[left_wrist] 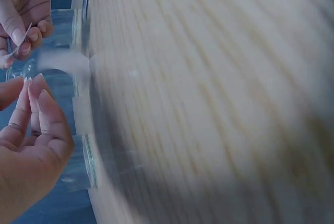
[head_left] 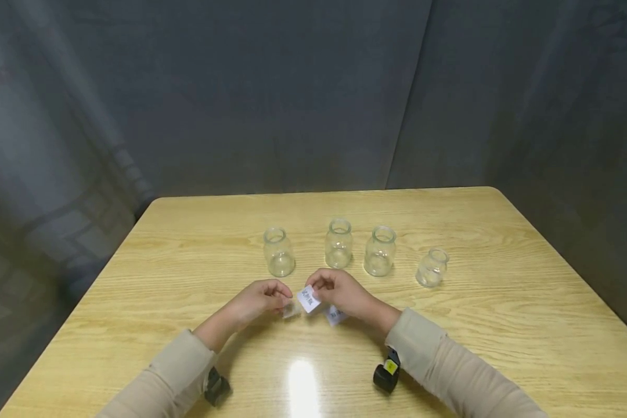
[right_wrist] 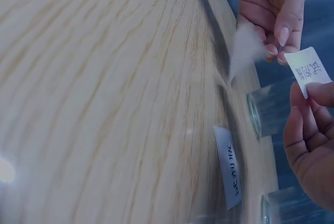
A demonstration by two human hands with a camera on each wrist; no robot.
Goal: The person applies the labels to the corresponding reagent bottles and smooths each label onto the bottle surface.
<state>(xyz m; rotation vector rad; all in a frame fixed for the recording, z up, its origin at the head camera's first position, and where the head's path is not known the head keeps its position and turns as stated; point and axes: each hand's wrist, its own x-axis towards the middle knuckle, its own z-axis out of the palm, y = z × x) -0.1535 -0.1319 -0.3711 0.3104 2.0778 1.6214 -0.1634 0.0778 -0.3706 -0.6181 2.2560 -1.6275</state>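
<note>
- Near the middle of the head view, slightly low: right hand (head_left: 345, 293) clamped on a white label (head_left: 309, 299), thumb and fingers pinching its edge. Dark handwriting visible on the label's face.
- Just left of it: left hand (head_left: 261, 301), thumb and fingertips close together. A pale, blurred piece (head_left: 291, 309) sits just beside the fingertips; cannot tell whether it is pinched or loose.
- Below the right hand, just right of the held label: second label (head_left: 336, 315), also handwritten, seen lying on the table in the right wrist view, lower middle.
- Across mid-frame, beyond the hands: four clear glass jars, upright, mouths uncovered. Left jar (head_left: 279, 255); middle jar (head_left: 339, 247); third jar (head_left: 380, 253), near the middle one; small jar (head_left: 432, 269) at the right end, apart from the rest.
- Lower left and lower right: beige sleeves (head_left: 439, 354), a black wrist device (head_left: 386, 374) at each cuff.
- Lower half: wood-grain table (head_left: 501, 244), bright glare at bottom centre.
- Upper half: grey curtain (head_left: 292, 104), vertical seam right of centre.
</note>
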